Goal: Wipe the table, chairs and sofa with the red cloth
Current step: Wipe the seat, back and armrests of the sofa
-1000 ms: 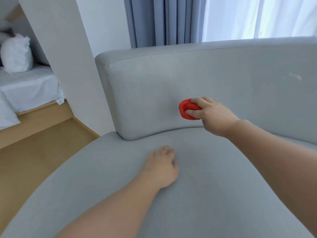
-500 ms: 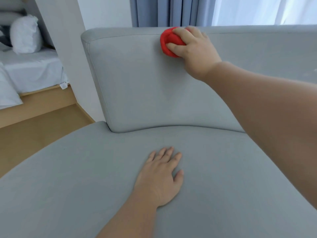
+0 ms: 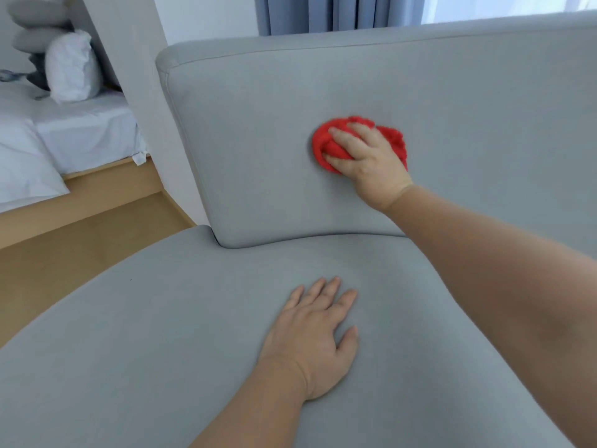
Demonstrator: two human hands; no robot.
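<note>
Two hands rest on the grey sofa [image 3: 155, 357]. Nearest, the left hand [image 3: 311, 337] lies palm down on the seat, fingers straight and slightly spread, holding nothing. Farther off, the right hand [image 3: 368, 160] presses the bunched red cloth [image 3: 323, 148] against the middle of the backrest [image 3: 252, 150], its fingers curled over the cloth and gripping it. Beyond, a bed [image 3: 84, 134] with a white pillow [image 3: 72, 67] stands far left, and blue curtains [image 3: 316, 11] hang behind the sofa.
</note>
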